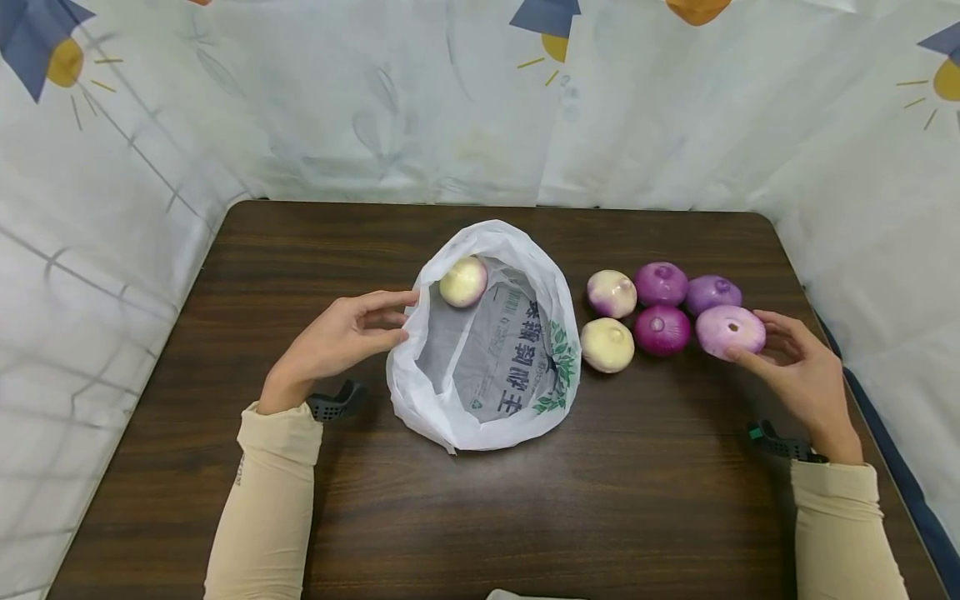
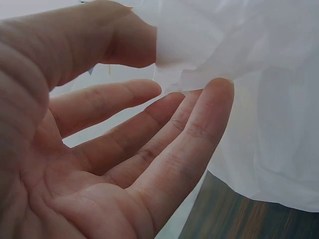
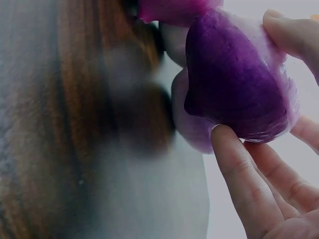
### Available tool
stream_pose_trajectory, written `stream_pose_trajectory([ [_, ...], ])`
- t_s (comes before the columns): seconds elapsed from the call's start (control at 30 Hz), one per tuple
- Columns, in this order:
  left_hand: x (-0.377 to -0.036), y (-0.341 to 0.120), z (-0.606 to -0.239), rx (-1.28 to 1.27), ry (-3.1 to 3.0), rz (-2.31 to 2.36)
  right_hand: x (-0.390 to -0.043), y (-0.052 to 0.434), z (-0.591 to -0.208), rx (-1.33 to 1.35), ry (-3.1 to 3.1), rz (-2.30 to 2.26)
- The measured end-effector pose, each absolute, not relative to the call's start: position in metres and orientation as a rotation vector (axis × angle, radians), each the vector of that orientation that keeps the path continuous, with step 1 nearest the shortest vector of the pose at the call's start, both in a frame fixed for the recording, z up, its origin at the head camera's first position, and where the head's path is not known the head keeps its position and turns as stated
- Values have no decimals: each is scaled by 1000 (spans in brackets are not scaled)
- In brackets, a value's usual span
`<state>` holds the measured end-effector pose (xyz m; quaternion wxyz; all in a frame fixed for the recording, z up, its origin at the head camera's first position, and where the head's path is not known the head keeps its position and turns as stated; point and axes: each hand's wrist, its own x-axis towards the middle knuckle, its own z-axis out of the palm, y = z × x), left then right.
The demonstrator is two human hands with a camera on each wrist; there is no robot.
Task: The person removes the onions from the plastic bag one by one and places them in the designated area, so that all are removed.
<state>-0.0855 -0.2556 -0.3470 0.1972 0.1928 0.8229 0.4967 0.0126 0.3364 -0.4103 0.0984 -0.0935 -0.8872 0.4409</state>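
Note:
In the head view, a white plastic bag (image 1: 551, 421) stands with its mouth spread wide. One pale peeled onion (image 1: 463, 282) lies inside, by the far left wall. My left hand (image 1: 341, 337) touches the bag's left rim, its fingers mostly straight and spread; the thumb tip is hidden by the plastic (image 2: 279, 99) in the left wrist view. On the right, my right hand (image 1: 802, 367) holds a purple onion (image 3: 234, 74) between thumb and fingers, its cut end facing up. This onion overlaps a purple onion (image 1: 712, 293) behind it.
Between bag and right hand sit two pale onions, one behind (image 1: 611, 293) and one in front (image 1: 607, 345), beside two purple onions, a far one (image 1: 660, 283) and a near one (image 1: 662, 330). A patterned white curtain (image 1: 480, 100) surrounds the dark wooden table (image 1: 525, 525) at the back and sides.

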Motion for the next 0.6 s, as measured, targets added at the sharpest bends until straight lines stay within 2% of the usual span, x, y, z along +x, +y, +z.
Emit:
stream_pose_trajectory([
  [0.6,-85,-255,-347,544,2287,1399,20,338,-418,-343,-2775,1166],
])
